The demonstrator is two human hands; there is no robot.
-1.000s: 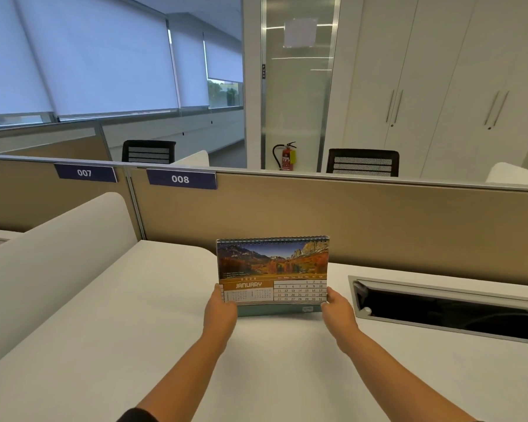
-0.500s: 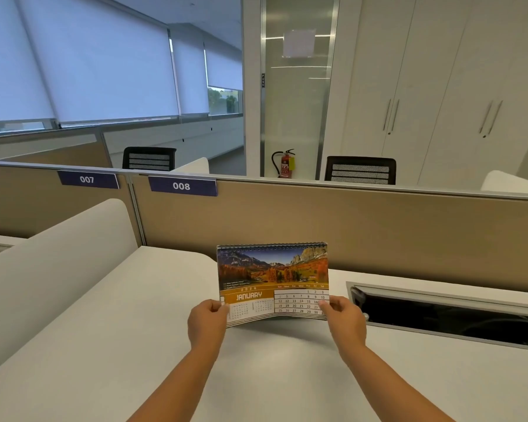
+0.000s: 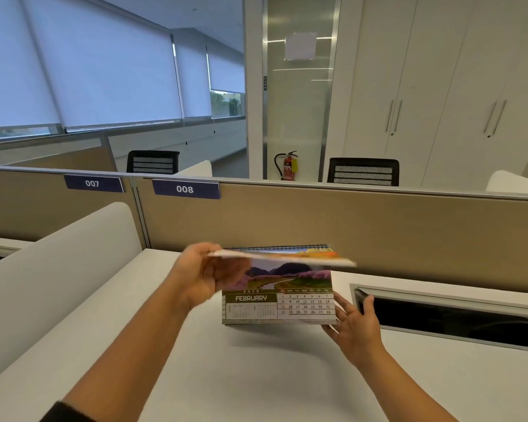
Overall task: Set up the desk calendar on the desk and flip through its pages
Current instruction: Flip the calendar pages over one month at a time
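A spiral-bound desk calendar (image 3: pixel 279 303) stands upright on the white desk (image 3: pixel 226 376), showing the FEBRUARY page with a purple landscape picture. My left hand (image 3: pixel 200 277) pinches the January page (image 3: pixel 287 257) at its left edge and holds it lifted, nearly level with the spiral binding. My right hand (image 3: pixel 352 328) sits at the calendar's lower right corner, fingers spread and touching its edge.
A tan partition (image 3: pixel 348 233) with labels 007 and 008 runs behind the calendar. An open cable tray slot (image 3: pixel 454 318) is sunk in the desk at right. A white curved divider (image 3: pixel 52 269) bounds the left side.
The calendar was set down on the desk. My left hand took the January page and swung it upward, uncovering February. My right hand let go of its grip and opened beside the base.
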